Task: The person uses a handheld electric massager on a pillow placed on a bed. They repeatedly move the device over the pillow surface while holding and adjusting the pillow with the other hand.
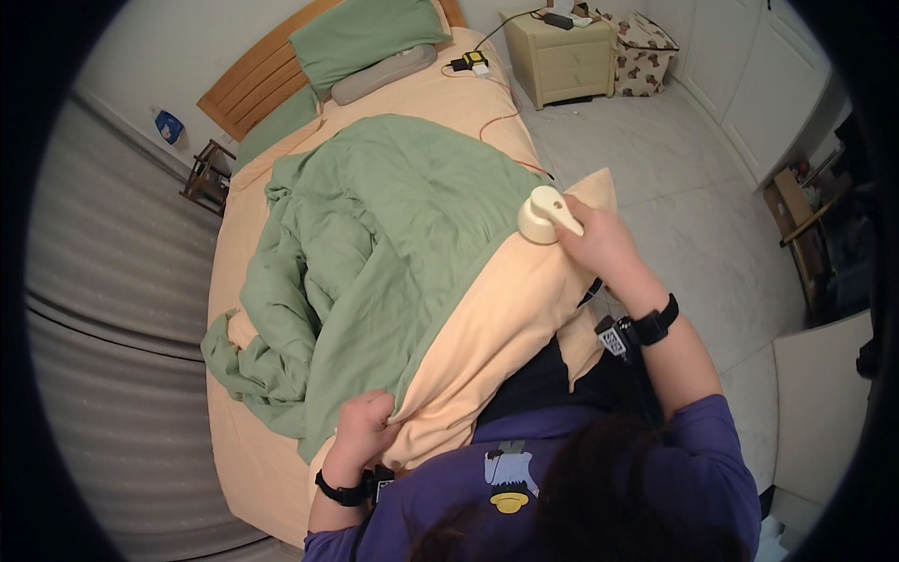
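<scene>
My right hand (pixel 594 235) is closed around the grip of a cream-white handheld device (pixel 542 216) with a round head, which looks like a lint remover. Its head rests against the edge of a duvet, green on one side (pixel 421 183) and peach on the other (pixel 484 302). Near my body, my left hand (pixel 366 426) clenches the duvet's near edge where the two colours meet. The peach side drapes over my lap. Further left, the green part lies bunched on the peach bed sheet (pixel 242 485).
Green pillows (pixel 372 42) and a grey cushion (pixel 383 74) lie by the wooden headboard (pixel 263 67). A power adapter (pixel 469 62) with a red cable sits on the bed's right side. Beyond are a nightstand (pixel 572 63), a patterned storage bag (pixel 642 56) and tiled floor (pixel 667 204).
</scene>
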The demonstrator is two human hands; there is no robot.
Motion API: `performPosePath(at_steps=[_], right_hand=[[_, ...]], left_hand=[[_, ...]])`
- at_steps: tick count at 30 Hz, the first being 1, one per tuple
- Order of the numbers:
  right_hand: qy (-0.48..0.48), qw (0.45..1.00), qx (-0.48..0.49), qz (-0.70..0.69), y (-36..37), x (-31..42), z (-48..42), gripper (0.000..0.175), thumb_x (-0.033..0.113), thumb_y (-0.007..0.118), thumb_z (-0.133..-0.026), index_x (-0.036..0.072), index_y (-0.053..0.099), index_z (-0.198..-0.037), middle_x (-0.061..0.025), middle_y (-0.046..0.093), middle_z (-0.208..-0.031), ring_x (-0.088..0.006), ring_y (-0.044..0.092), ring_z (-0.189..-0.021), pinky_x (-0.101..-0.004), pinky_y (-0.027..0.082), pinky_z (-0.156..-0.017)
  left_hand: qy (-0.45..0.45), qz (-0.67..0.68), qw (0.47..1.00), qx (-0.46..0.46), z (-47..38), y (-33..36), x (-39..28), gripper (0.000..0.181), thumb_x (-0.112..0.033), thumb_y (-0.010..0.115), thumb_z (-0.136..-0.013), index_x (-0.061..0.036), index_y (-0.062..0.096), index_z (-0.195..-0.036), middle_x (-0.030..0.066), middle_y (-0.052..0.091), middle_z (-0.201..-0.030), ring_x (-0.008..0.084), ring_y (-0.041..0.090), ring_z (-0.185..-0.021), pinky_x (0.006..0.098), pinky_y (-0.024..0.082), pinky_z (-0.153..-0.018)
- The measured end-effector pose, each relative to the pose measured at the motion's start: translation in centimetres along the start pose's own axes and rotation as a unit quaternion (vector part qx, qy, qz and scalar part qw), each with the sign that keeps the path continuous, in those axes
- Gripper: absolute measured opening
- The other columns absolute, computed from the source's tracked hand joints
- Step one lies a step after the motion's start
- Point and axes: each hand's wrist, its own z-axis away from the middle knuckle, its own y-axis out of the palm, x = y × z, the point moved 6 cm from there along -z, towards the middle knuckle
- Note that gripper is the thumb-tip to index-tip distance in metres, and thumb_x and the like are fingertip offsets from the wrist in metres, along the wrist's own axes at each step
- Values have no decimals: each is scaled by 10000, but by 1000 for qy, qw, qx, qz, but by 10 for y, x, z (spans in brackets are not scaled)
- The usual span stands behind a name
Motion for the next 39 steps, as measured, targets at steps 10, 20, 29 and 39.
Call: performPosePath(at_steps=[10,20,29,39], right_hand=[[-227,946,231,-4,11,138,97,606,302,682,-898,115,529,-1454,-176,656,-790,-355,665,-615,-459,535,-557],[-26,987,141,73,-8,38,4,547,277,652,-889,126,577,-1410,-184,729,-976,-349,710,-881,-454,562,-777],[39,985,151,-74,-11,-10,-37,478,216,671,-847,110,671,-1313,-195,737,-1092,-308,711,-1007,-368,540,-907],[39,981,171,-84,-4,11,-37,501,214,679,-851,88,648,-1335,-206,723,-1147,-330,702,-1062,-376,534,-945]], left_hand=[[63,7,997,54,-3,9,0,281,-31,720,-609,-65,445,-655,109,502,-657,342,545,-618,431,415,-522],[127,52,981,139,-3,13,-15,252,-38,706,-608,-69,467,-681,90,491,-654,318,553,-635,418,420,-532],[117,75,981,137,0,15,-10,237,-55,713,-643,-80,490,-720,91,515,-684,330,563,-666,427,425,-554],[108,81,983,125,2,11,-13,158,-49,661,-699,-97,522,-755,84,553,-721,332,593,-709,433,436,-565]])
